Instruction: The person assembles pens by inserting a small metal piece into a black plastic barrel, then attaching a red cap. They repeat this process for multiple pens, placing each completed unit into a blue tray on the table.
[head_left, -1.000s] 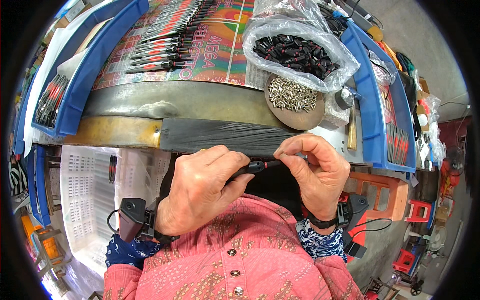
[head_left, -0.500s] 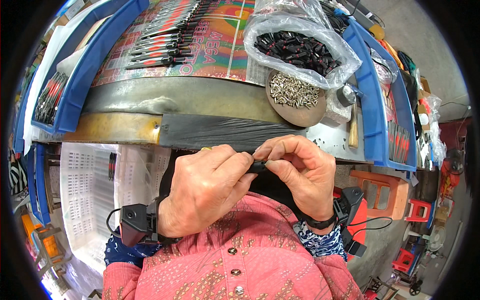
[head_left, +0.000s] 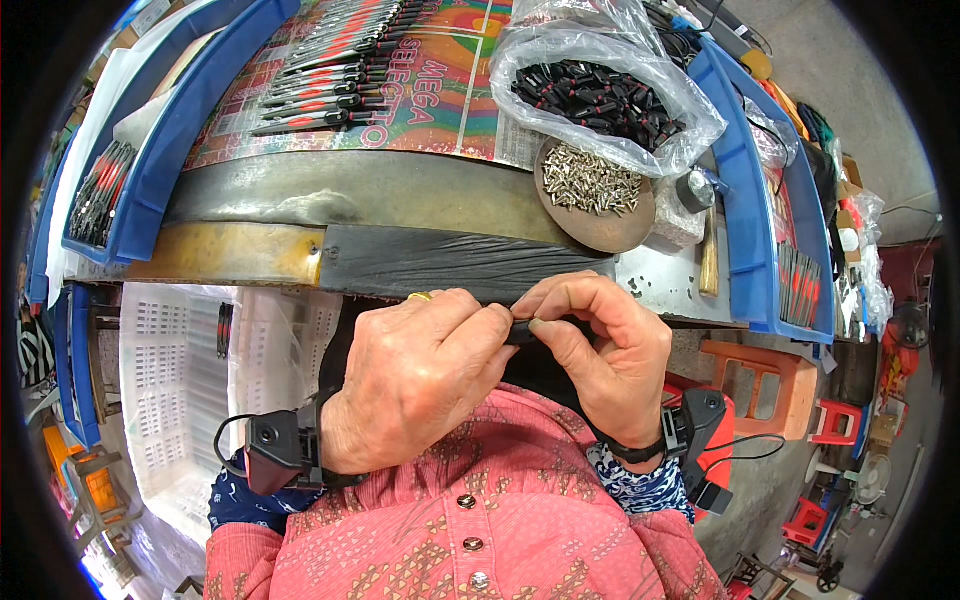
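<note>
Just in front of the bench edge, my two hands meet over a small black plastic piece. My left hand is closed round one end of it, its fingers hiding most of the piece. From the other side my right hand pinches at the free end with thumb and fingertips. Whether the right fingertips also hold something tiny cannot be seen. Similar black pieces with red bits fill a clear plastic bag beyond my right hand. Nearer, a round brown dish carries many small silver metal pins.
Slim black-and-red tools lie in a row on a patterned sheet. Blue bins with similar tools flank the bench at left and right. A wooden handle lies by the right bin. A white crate stands below, left.
My right thumb and fingertips have drawn closer together at the end of the black piece. Both hands otherwise stay almost in place.
</note>
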